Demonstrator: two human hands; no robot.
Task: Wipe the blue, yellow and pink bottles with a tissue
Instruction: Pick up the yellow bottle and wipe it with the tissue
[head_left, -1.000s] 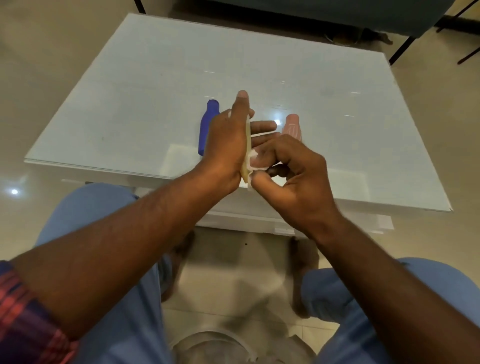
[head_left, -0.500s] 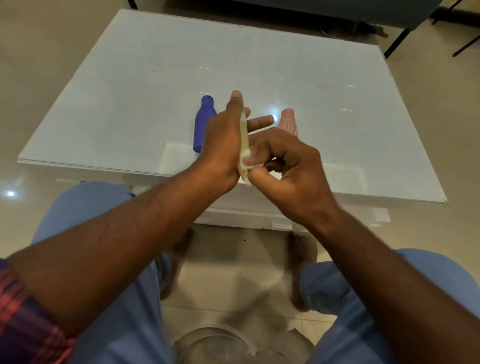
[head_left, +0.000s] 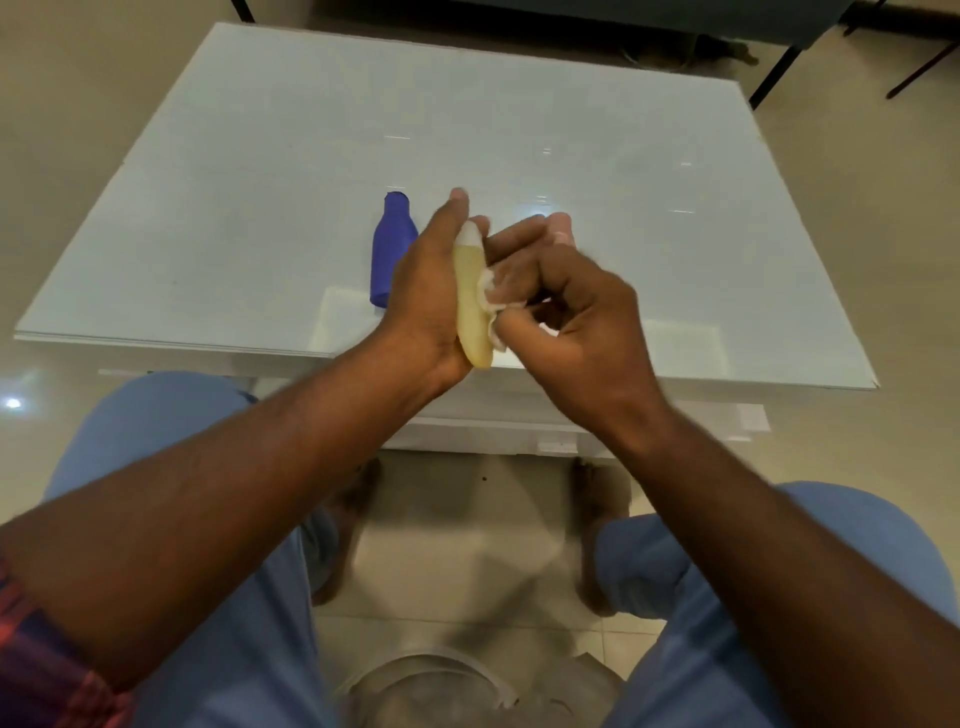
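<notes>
Item one, yellow bottle (head_left: 471, 301): I see it held above the near edge of the table (head_left: 260, 156), long axis running away from me, its whitish cap end at the far tip. Left hand (head_left: 426, 291): I see it wrapped round the bottle from the left, index finger laid straight along the far end, the other fingers reaching out past the bottle's right side. Right hand (head_left: 576, 312): fingers curled, pinching a crumpled white tissue (head_left: 491, 293) and pressing it against the bottle's right side. Blue bottle (head_left: 390, 249): lying flat on the table just left of the left hand, neck pointing away from me. Pink bottle (head_left: 560, 228): I can make out only a small pale tip past the right hand's fingers; the rest is hidden. Also in view: my blue trousers (head_left: 234, 597), a red checked sleeve (head_left: 36, 665) at lower left, a pale tiled floor (head_left: 441, 519)
</notes>
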